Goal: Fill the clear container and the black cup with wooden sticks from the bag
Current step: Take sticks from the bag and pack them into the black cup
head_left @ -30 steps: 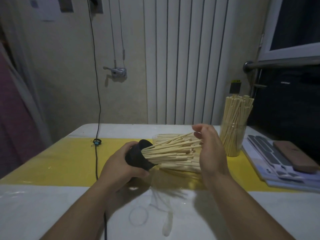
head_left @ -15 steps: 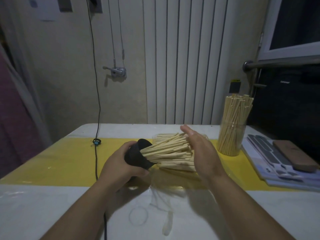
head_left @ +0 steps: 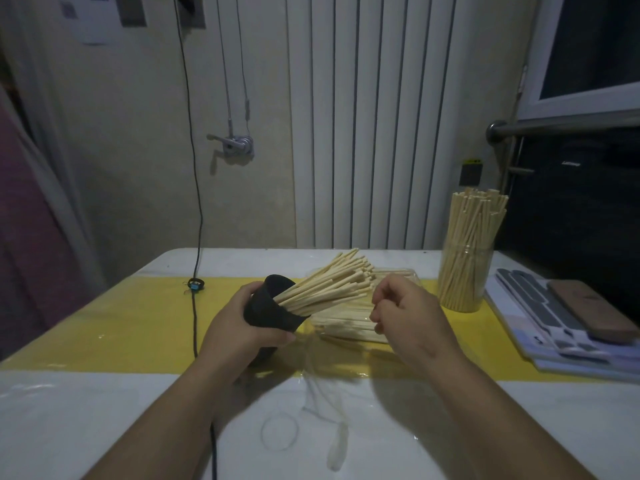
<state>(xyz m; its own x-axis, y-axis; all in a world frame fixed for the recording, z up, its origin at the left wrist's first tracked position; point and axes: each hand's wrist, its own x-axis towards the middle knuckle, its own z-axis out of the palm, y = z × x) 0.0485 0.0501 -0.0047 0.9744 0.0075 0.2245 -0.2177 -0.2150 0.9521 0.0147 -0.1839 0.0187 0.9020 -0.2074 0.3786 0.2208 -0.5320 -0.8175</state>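
The black cup (head_left: 268,311) is gripped by the left hand (head_left: 235,332), with the fingers wrapped behind its wall and the thumb laid along its lower edge. It is held tilted, its mouth turned up and toward the right hand (head_left: 407,315). A bundle of wooden sticks (head_left: 329,284) fans out of that mouth, their tips ending just beyond the right hand's knuckles. The right hand is held close to the right of the cup with its fingers curled inward. No stick is seen between them, but whether something thin is pinched cannot be told. Only a narrow gap is left between these fingers and the bundle. Under and between both hands the clear bag (head_left: 349,329) is laid flat on the desk (head_left: 86,420), with more sticks inside. The clear container (head_left: 464,282) is stood upright to the right of the right hand, apart from it and packed with sticks. Just past it, a stack of flat sheets (head_left: 540,327) is crowded against the desk's right edge. Left of the left hand a dark cable (head_left: 194,323) is run from the far edge to the near edge, with wide open desk beyond it.
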